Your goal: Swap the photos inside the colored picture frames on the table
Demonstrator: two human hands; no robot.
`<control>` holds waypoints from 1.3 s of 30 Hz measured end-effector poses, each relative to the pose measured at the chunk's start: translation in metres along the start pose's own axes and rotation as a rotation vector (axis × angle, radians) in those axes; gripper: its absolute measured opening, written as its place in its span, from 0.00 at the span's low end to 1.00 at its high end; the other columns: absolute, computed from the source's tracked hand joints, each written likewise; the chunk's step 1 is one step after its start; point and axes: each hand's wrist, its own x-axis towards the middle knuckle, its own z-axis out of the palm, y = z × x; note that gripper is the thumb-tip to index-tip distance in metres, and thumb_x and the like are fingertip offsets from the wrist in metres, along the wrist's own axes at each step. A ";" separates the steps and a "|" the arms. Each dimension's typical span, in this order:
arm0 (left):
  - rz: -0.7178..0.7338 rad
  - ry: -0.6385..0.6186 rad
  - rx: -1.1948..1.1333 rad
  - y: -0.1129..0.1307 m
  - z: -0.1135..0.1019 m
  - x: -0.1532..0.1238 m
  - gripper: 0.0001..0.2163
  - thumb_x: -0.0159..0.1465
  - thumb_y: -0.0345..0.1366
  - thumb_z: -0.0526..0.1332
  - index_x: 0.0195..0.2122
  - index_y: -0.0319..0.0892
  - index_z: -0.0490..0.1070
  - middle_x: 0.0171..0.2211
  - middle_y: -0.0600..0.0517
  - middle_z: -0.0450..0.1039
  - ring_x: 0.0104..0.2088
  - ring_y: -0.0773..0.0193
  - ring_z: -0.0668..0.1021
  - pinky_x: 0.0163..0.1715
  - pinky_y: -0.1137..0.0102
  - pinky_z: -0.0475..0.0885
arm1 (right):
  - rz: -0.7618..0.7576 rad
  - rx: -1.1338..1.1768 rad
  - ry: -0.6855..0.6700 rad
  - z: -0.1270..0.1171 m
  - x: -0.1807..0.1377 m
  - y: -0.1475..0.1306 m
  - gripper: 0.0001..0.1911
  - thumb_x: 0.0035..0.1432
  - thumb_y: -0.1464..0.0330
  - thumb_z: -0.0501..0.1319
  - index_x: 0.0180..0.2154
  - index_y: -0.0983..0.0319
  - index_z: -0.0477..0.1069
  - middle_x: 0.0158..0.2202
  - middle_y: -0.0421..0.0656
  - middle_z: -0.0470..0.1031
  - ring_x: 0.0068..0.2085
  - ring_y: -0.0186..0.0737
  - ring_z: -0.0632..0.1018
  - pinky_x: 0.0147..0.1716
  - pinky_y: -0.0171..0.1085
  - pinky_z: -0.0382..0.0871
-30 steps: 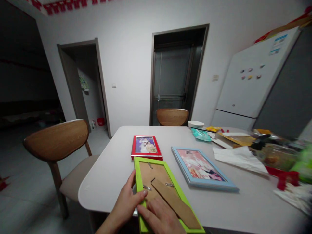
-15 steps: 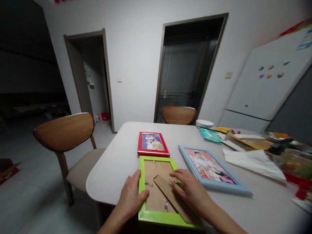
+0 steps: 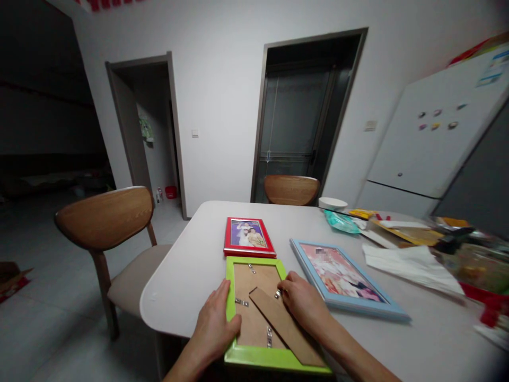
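A green picture frame [image 3: 274,358] lies face down near the table's front edge, its brown backing board [image 3: 254,276] and slanted stand leg [image 3: 284,323] showing. My left hand [image 3: 214,318] grips the frame's left side, thumb over the rim and fingers along the outer edge. On the right side, my right hand [image 3: 304,302] has its fingers bent together at a small metal clip [image 3: 278,293], which they partly cover. More metal clips hold the board at the top, the left [image 3: 241,302] and the bottom [image 3: 269,336].
Just beyond, a red picture frame [image 3: 249,252] lies face up. A blue picture frame [image 3: 358,307] rests to the right. White paper [image 3: 409,265], a teal packet [image 3: 341,222], a white bowl [image 3: 332,203] and clutter fill the table's right side. A wooden chair [image 3: 105,215] stands left.
My right hand's fingers have drawn in closer round the right clip, which now sits at a different angle. My left hand keeps its place on the frame. The view has shifted slightly.
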 end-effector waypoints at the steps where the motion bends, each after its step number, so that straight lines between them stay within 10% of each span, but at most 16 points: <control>1: 0.001 0.004 0.004 0.000 0.000 -0.001 0.30 0.48 0.32 0.54 0.55 0.32 0.53 0.55 0.43 0.55 0.54 0.56 0.60 0.53 0.67 0.53 | -0.015 -0.006 0.006 0.000 -0.001 -0.001 0.13 0.50 0.73 0.49 0.27 0.63 0.72 0.32 0.48 0.69 0.32 0.37 0.70 0.32 0.33 0.60; 15: 0.016 0.033 -0.020 -0.004 0.004 0.000 0.28 0.49 0.32 0.54 0.53 0.35 0.55 0.54 0.44 0.58 0.52 0.58 0.62 0.52 0.66 0.55 | -0.291 0.153 0.024 0.016 0.006 -0.074 0.10 0.52 0.68 0.52 0.24 0.62 0.70 0.28 0.43 0.68 0.34 0.36 0.67 0.35 0.33 0.59; 28: 0.019 0.044 -0.002 -0.004 0.006 -0.001 0.28 0.49 0.31 0.54 0.53 0.34 0.55 0.54 0.44 0.58 0.53 0.60 0.62 0.53 0.69 0.54 | -0.176 0.168 0.032 0.024 0.018 -0.075 0.09 0.49 0.72 0.53 0.23 0.63 0.70 0.23 0.42 0.70 0.25 0.32 0.68 0.24 0.30 0.56; 39: 0.015 0.025 -0.041 -0.003 0.004 0.003 0.28 0.48 0.31 0.54 0.53 0.37 0.56 0.54 0.46 0.58 0.53 0.59 0.62 0.53 0.68 0.54 | -0.037 0.111 0.095 0.029 0.056 -0.028 0.14 0.52 0.69 0.50 0.30 0.64 0.73 0.31 0.47 0.70 0.36 0.39 0.69 0.35 0.34 0.57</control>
